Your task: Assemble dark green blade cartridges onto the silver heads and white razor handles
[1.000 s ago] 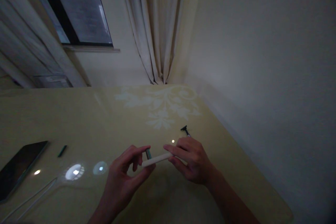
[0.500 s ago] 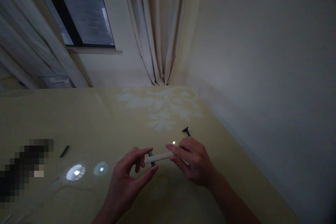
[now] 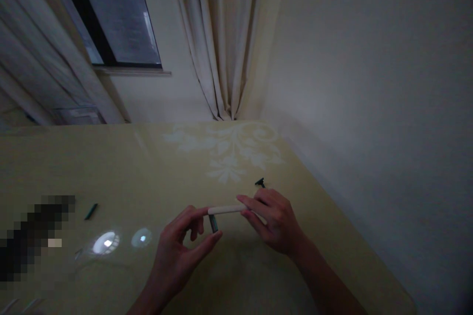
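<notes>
Between the thumb and forefinger of my left hand [image 3: 183,246] is a small dark-green, narrow block that looks like a razor head [image 3: 213,224], held roughly upright by its two ends. My right hand [image 3: 275,219] pinches a slim, pale stick [image 3: 226,209], which lies nearly level. Its left end meets the top of the razor head, close to my left fingertip. Just beyond my right knuckles a dark razor [image 3: 260,182] lies on the table, its handle mostly hidden by the hand.
The glossy yellowish table [image 3: 118,167] has a pale leaf pattern at its far edge. A thin dark-green piece [image 3: 90,211] lies to the left, near a blurred-out dark area [image 3: 33,236]. A wall [image 3: 369,108] borders the right side; curtains [image 3: 225,34] hang behind.
The stick's left end has moved up, from across the middle of the razor head to its top end. My right hand has shifted slightly up and right; my left hand has hardly moved.
</notes>
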`<state>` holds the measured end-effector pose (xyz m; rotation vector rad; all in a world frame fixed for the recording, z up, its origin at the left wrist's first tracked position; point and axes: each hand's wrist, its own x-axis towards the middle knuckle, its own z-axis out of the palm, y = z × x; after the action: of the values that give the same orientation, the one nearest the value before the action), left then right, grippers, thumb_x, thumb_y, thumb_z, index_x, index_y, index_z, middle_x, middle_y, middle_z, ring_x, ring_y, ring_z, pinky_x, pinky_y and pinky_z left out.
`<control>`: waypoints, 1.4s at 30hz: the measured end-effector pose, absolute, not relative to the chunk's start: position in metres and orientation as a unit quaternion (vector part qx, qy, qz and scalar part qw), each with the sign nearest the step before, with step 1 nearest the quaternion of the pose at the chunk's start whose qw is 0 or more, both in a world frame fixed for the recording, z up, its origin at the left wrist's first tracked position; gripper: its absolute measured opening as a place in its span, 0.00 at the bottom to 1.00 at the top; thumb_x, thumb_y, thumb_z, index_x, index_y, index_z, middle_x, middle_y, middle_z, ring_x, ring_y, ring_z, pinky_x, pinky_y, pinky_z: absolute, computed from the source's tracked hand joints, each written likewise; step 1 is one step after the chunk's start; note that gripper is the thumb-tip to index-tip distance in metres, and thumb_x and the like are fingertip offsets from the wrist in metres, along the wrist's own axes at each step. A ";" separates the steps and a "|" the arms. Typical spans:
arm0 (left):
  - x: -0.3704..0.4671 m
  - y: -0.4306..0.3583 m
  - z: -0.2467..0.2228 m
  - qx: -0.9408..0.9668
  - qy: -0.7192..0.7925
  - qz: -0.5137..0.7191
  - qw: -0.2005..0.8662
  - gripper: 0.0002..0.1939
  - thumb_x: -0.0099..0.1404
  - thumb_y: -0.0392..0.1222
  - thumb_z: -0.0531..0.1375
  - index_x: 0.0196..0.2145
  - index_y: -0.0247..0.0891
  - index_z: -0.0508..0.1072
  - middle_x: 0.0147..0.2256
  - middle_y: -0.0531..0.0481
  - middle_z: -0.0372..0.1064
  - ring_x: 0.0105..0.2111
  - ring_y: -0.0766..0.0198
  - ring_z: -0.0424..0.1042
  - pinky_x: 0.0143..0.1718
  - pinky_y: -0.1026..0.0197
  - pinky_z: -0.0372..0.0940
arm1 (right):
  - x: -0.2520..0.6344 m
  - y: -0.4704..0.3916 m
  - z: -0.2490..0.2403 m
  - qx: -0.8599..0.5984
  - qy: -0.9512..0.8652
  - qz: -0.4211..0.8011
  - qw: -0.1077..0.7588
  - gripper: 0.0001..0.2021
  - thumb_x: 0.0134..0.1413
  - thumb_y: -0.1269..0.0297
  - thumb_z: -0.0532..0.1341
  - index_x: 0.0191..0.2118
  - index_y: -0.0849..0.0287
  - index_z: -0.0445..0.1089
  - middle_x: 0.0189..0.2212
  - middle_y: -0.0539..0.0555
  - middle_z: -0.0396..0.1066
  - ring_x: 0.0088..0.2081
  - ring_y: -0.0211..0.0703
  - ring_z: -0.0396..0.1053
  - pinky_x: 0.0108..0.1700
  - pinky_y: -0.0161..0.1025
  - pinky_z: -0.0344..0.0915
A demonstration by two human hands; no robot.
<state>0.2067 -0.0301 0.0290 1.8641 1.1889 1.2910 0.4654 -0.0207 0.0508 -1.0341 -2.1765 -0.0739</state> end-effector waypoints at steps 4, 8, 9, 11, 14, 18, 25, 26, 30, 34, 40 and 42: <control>0.207 -0.030 0.028 0.694 0.451 0.484 0.286 0.17 0.63 0.44 0.73 0.50 0.46 0.83 0.28 0.57 0.69 0.26 0.65 0.70 0.29 0.63 0.67 | 0.464 -0.022 0.049 -0.382 -0.859 -0.014 0.341 0.19 0.79 0.55 0.55 0.56 0.59 0.79 0.33 0.55 0.73 0.34 0.46 0.68 0.37 0.43 0.61; 0.208 -0.030 0.030 0.694 0.442 0.493 0.284 0.15 0.63 0.43 0.73 0.48 0.46 0.83 0.26 0.58 0.67 0.25 0.66 0.68 0.28 0.64 0.66 | 0.463 -0.023 0.050 -0.407 -0.845 -0.012 0.347 0.19 0.78 0.55 0.55 0.56 0.60 0.79 0.32 0.55 0.72 0.34 0.46 0.68 0.37 0.43 0.62; 0.208 -0.030 0.030 0.693 0.441 0.493 0.285 0.15 0.63 0.43 0.73 0.48 0.46 0.83 0.26 0.58 0.67 0.24 0.66 0.68 0.28 0.64 0.66 | 0.463 -0.023 0.050 -0.410 -0.842 -0.009 0.350 0.19 0.78 0.55 0.55 0.56 0.61 0.79 0.32 0.55 0.72 0.34 0.46 0.68 0.37 0.43 0.62; 0.208 -0.030 0.029 0.692 0.444 0.489 0.292 0.16 0.63 0.43 0.73 0.49 0.46 0.83 0.27 0.57 0.68 0.25 0.65 0.69 0.28 0.64 0.67 | 0.462 -0.023 0.050 -0.398 -0.849 -0.004 0.347 0.19 0.78 0.56 0.55 0.56 0.60 0.79 0.32 0.55 0.72 0.34 0.46 0.68 0.36 0.43 0.62; 0.207 -0.029 0.027 0.689 0.453 0.482 0.295 0.17 0.63 0.44 0.73 0.50 0.46 0.83 0.29 0.56 0.70 0.26 0.64 0.71 0.29 0.64 0.68 | 0.462 -0.023 0.050 -0.379 -0.860 -0.006 0.341 0.19 0.78 0.56 0.55 0.56 0.60 0.79 0.33 0.56 0.73 0.34 0.47 0.69 0.36 0.43 0.61; 0.209 -0.029 0.027 0.692 0.456 0.485 0.280 0.06 0.67 0.42 0.68 0.41 0.43 0.84 0.25 0.56 0.68 0.25 0.65 0.70 0.28 0.65 0.65 | 0.456 -0.025 0.048 -0.385 -0.843 0.041 0.374 0.19 0.78 0.54 0.55 0.55 0.59 0.80 0.33 0.55 0.73 0.34 0.45 0.70 0.37 0.42 0.62; 0.213 -0.021 0.022 0.680 0.517 0.424 0.301 0.15 0.64 0.46 0.67 0.48 0.42 0.83 0.29 0.55 0.70 0.23 0.65 0.65 0.24 0.65 0.62 | 0.460 -0.015 0.041 -0.431 -0.741 0.200 0.475 0.20 0.77 0.51 0.56 0.50 0.57 0.82 0.30 0.52 0.70 0.31 0.42 0.67 0.33 0.39 0.62; 0.212 -0.019 0.020 0.676 0.525 0.416 0.308 0.15 0.63 0.48 0.67 0.47 0.42 0.82 0.28 0.55 0.68 0.22 0.66 0.64 0.24 0.65 0.61 | 0.467 -0.009 0.040 -0.457 -0.687 0.216 0.522 0.21 0.77 0.50 0.56 0.48 0.57 0.83 0.28 0.51 0.68 0.28 0.41 0.64 0.31 0.38 0.60; 0.210 -0.013 0.010 0.665 0.537 0.398 0.332 0.13 0.64 0.52 0.66 0.38 0.40 0.81 0.25 0.56 0.66 0.21 0.66 0.63 0.23 0.65 0.58 | 0.496 0.014 0.031 -0.500 -0.521 0.258 0.642 0.25 0.75 0.44 0.56 0.42 0.59 0.82 0.22 0.46 0.54 0.23 0.39 0.52 0.25 0.37 0.51; 0.212 -0.011 0.003 0.666 0.540 0.384 0.342 0.14 0.64 0.53 0.65 0.32 0.40 0.81 0.23 0.54 0.68 0.22 0.63 0.65 0.24 0.64 0.58 | 0.500 0.023 0.023 -0.533 -0.478 0.248 0.652 0.28 0.71 0.38 0.56 0.38 0.59 0.80 0.20 0.44 0.50 0.21 0.38 0.50 0.23 0.37 0.50; 0.215 -0.009 -0.006 0.670 0.540 0.354 0.367 0.16 0.65 0.55 0.64 0.32 0.40 0.82 0.22 0.52 0.70 0.23 0.61 0.67 0.26 0.63 0.59 | 0.511 0.048 0.029 -0.616 -0.505 0.185 0.575 0.26 0.71 0.42 0.57 0.39 0.61 0.80 0.20 0.44 0.52 0.22 0.38 0.53 0.25 0.37 0.52; 0.215 -0.008 -0.008 0.671 0.539 0.354 0.365 0.16 0.65 0.56 0.64 0.32 0.40 0.81 0.22 0.53 0.69 0.23 0.61 0.65 0.25 0.63 0.58 | 0.523 0.073 0.033 -0.648 -0.529 0.161 0.523 0.21 0.68 0.47 0.62 0.38 0.61 0.80 0.22 0.47 0.60 0.26 0.40 0.59 0.28 0.37 0.56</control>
<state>0.2154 -0.0078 -0.0079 1.7254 1.3856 0.9114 0.5234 0.0730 0.0326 -1.5523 -1.2660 0.3864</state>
